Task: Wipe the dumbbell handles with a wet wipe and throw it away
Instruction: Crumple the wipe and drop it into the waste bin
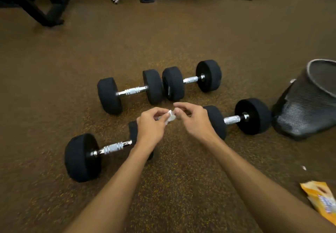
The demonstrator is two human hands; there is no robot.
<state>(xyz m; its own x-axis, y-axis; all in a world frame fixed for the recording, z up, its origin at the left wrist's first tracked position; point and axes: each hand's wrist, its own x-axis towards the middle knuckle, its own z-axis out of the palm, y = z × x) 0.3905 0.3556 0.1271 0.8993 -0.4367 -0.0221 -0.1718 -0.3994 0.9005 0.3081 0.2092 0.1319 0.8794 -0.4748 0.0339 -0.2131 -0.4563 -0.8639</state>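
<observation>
Floor (163, 38) brown, speckled; bin (305, 103) at 3 o'clock, black mesh, tilted; four dumbbells in two rows: far left (130, 91) and far right (191, 80) at 12 o'clock, heads nearly touching; near left (96, 152) at 9, near right (240, 119) at 2; left hand (151, 125) pinched shut on wipe (171, 117), held above the floor at centre; right hand (194, 118) fingers curled at wipe's edge, grip unclear; orange packet (320, 200) at 5.

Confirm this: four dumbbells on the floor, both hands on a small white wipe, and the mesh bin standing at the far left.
Wrong on the bin's side. The head view shows the mesh bin at the far right; four dumbbells lie on the floor, and the left hand and right hand hold the wipe.
</observation>
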